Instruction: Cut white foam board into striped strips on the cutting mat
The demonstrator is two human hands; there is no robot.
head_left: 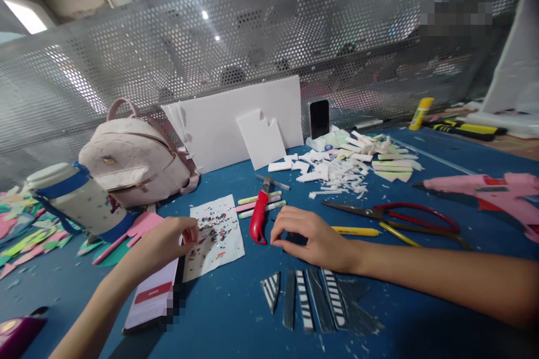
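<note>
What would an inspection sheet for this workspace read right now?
Surface: blue tabletop, flecked with small bits.
Job's things: striped and dark strips in front; red-handled knife lying beyond them.
Clutter: white scraps, coloured scraps, scissors, pink glue gun.
Grip: left hand at the left edge of the white sheet; right hand beside the knife; no held object visible.
Cables: nothing seen.
Surroundings: perforated screen behind; pale backpack and bottle at left.

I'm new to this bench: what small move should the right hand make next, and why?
Perhaps reach slightly left for the red-handled cutter: the right hand has curled fingers just beside it, its handle is uncovered, and its metal end points away.
</note>
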